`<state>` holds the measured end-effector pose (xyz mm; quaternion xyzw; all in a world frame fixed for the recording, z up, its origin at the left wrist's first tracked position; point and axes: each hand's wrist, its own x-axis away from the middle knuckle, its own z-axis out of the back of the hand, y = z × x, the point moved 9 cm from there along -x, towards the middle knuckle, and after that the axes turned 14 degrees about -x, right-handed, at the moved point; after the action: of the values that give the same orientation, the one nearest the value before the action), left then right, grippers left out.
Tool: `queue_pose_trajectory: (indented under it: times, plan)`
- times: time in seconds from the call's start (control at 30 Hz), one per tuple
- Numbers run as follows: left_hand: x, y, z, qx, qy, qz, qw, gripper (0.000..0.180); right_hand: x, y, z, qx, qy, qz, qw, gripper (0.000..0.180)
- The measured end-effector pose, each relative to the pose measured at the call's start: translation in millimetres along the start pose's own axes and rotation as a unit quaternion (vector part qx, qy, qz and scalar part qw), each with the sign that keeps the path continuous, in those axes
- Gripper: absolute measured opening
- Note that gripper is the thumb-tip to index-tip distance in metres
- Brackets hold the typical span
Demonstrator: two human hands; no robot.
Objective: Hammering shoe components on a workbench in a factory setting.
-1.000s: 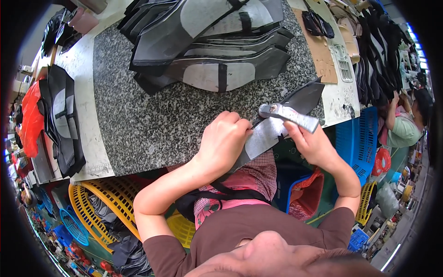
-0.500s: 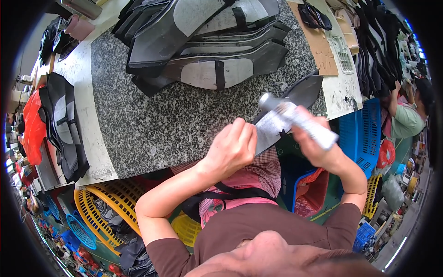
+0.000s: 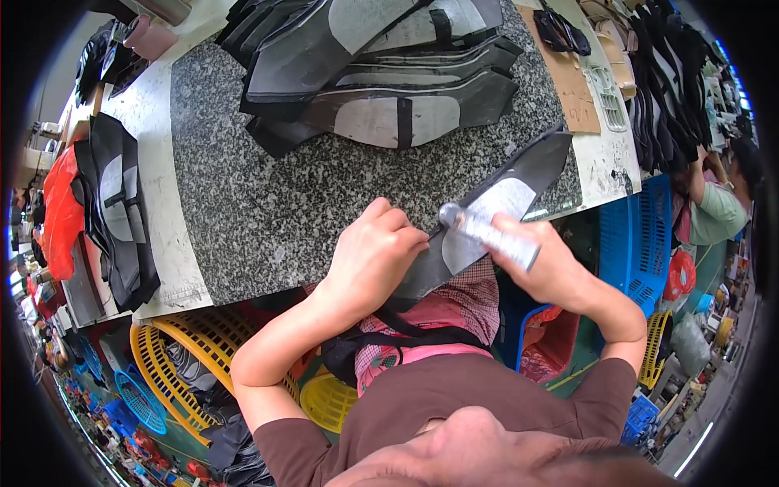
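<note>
A dark grey leather-like shoe upper piece [image 3: 535, 166] with a pale patch lies slantwise over the front edge of the speckled stone slab [image 3: 243, 211]. My left hand [image 3: 375, 256] is closed, with its fingertips pinching the left edge of that piece. My right hand [image 3: 542, 264] grips a silver hammer [image 3: 491, 234], smeared by motion. The hammer's rounded end is over the piece's edge, close to my left fingertips; whether it touches cannot be made out. Beyond my hands rests a stack of similar dark pieces [image 3: 398, 122] with pale patches and black straps.
More dark pieces [image 3: 122, 207] hang beside a red plastic bag [image 3: 58, 211] at the left. Yellow baskets [image 3: 187, 345] stand below the table's front edge. At the right are a blue crate [image 3: 637, 243] and another person [image 3: 718, 207]. A cardboard sheet [image 3: 568, 81] lies far right.
My left hand has moved left along the piece's edge. The hammer has swung down and left, and more of the pale patch shows. The view has shifted slightly.
</note>
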<state>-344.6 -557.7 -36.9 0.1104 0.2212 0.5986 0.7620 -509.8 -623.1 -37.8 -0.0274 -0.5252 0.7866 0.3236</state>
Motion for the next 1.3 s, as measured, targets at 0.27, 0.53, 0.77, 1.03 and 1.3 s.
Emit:
queue_pose_trajectory:
  times: [0.27,0.53,0.77,1.03,1.3]
  plan:
    - [15,29,-2,-0.148,0.019,-0.123,0.981,0.032,7,-4,-19,0.015,-0.023,0.022,0.999,0.025]
    - [20,6,8,-0.051,0.063,-0.051,0.995,0.022,4,-9,-29,-0.021,-0.004,0.021,1.0,0.016]
    - [39,21,11,-0.142,0.068,-0.078,0.984,0.026,2,-39,-8,-0.084,0.036,0.064,0.994,0.019]
    - [47,-9,17,-0.022,0.086,-0.016,0.996,0.027,-10,-31,-23,0.009,-0.018,0.028,0.999,0.018]
    - [39,-4,13,-0.073,0.111,-0.053,0.99,0.028,-5,-23,-5,-0.028,0.032,0.023,0.999,0.018]
